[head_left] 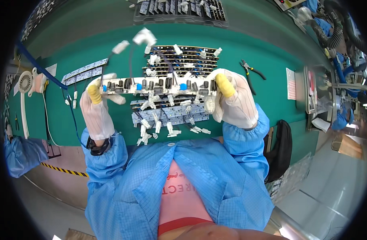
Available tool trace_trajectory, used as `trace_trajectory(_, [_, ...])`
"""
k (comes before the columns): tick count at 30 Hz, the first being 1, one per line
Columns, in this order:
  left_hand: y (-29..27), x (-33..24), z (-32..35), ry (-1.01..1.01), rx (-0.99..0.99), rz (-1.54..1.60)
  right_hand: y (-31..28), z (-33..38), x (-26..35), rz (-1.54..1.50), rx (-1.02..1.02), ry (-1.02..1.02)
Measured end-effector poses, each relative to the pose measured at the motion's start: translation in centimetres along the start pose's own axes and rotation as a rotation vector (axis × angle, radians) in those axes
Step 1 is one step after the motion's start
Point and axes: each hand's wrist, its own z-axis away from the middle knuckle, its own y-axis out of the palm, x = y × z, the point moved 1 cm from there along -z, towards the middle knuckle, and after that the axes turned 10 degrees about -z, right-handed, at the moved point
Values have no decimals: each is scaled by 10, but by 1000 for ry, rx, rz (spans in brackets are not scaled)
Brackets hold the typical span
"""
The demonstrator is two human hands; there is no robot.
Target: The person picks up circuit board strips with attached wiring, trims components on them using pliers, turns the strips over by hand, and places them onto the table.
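The left hand (97, 114) and right hand (240, 102) grip a circuit board (162, 85) by its ends above the green table (277, 108), work seemingly midway, though whether the stacked boards (179, 61) beyond or the nearer boards (171, 113) are finished I can't tell.

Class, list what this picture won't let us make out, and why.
All in the head view:
Long white circuit board: its underside, facing away; its right end, covered by the white-gloved right hand.
Chunky white plastic connector beyond the board: exact shape, blurred.
Dark rectangular plastic tray: far side, cut off by the upper edge.
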Motion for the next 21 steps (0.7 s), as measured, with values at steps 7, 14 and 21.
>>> trace_trajectory(7, [-1, 5, 11, 28, 63, 355, -17, -3, -22, -271, 104, -89])
trace_trajectory(14, [11, 2, 7, 121, 49, 588, -6, -7, -10, -197, 131, -33])
trace_trajectory(21, [-96, 68, -94, 40, -222, 95, -29, -45, 20, 455, -284, -276])
